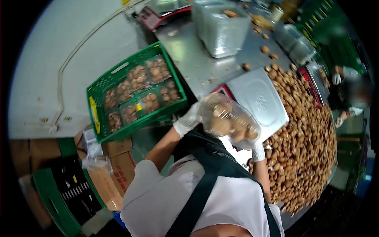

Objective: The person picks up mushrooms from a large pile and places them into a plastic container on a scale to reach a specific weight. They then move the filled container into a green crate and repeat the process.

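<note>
A clear plastic punnet of brown mushrooms (229,122) is held tilted in front of my chest, between both hands. My left hand (189,119), in a white glove, grips its left end. At the opposite end my right hand (258,151), also gloved in white, is closed on the punnet, its fingers partly hidden. Just beyond the punnet stands a scale with a silver platform (260,98) and red trim. To its right spreads a large heap of loose mushrooms (300,146).
Left of the table, a green crate (137,132) holds several filled punnets. Stacked clear trays (221,33) stand at the back. Another red-trimmed scale (312,85) sits beyond the heap, near a co-worker's gloved hand (336,79). Cardboard boxes (120,170) lie at lower left.
</note>
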`<state>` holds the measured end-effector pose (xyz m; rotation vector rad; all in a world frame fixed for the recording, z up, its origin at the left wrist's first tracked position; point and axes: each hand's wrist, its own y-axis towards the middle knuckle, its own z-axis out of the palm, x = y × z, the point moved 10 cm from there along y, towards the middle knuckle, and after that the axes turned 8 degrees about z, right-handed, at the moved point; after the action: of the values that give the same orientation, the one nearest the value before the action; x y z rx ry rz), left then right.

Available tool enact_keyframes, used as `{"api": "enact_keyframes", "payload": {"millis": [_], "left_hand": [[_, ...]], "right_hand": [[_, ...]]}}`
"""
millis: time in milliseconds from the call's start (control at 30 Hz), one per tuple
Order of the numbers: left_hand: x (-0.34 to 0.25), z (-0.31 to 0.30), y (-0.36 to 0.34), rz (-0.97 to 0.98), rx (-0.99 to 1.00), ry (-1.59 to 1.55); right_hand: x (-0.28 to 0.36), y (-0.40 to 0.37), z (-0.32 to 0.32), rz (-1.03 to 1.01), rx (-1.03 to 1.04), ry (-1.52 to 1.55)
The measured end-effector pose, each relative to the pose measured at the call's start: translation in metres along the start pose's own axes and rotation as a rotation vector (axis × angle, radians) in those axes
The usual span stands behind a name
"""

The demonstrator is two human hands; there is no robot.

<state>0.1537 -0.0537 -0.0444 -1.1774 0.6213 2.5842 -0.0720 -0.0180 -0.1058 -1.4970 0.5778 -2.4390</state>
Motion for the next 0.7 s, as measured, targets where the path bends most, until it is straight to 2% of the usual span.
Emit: {"api": "enact_keyframes", "payload": {"millis": [33, 100, 133, 167, 233, 300, 367, 433, 500, 567, 633, 700], "left_hand": [[-0.002, 0.008, 0.001, 0.021, 0.027, -0.168], [-0.013, 0.013, -0.018, -0.027, -0.115, -0.37], [-0.013, -0.007, -0.019, 0.07, -0.156, -0.393], [-0.01, -0.024, -0.026, 0.086, -0.168, -0.383], [-0.044, -0.056, -0.035, 0.136, -0.464, -0.4], [-0.055, -0.136, -0.076, 0.037, -0.747, -0.121], [-0.098, -0.219, -0.116, 0.128, -0.947, 0.191], [-0.149, -0.269, -0.158, 0.01, -1.147, 0.327], [-0.195, -0.344, -0.192, 0.091, -1.231, 0.505], [-0.241, -0.383, -0.205, 0.059, -1.294, 0.769], [-0.241, -0.478, -0.245, -0.145, -1.351, 0.968], [-0.231, -0.501, -0.244, -0.622, -1.214, 1.332]], "right_hand": [[-0.004, -0.007, 0.036, -0.018, 0.128, -0.33], [-0.026, -0.023, 0.103, -0.09, 0.371, -0.983], [-0.051, -0.022, 0.117, 0.211, 0.432, -0.561], [-0.041, -0.023, 0.14, 0.008, 0.454, -0.949], [-0.051, -0.02, 0.166, 0.017, 0.501, -1.193], [-0.053, -0.017, 0.18, -0.044, 0.521, -1.138], [-0.05, -0.009, 0.173, -0.076, 0.466, -1.06], [-0.046, -0.003, 0.16, -0.057, 0.396, -1.081], [-0.042, -0.002, 0.147, 0.013, 0.352, -1.055], [-0.045, -0.003, 0.132, 0.108, 0.282, -1.0], [-0.054, -0.003, 0.118, 0.208, 0.248, -0.933], [-0.052, -0.006, 0.116, 0.191, 0.221, -0.909]]}}
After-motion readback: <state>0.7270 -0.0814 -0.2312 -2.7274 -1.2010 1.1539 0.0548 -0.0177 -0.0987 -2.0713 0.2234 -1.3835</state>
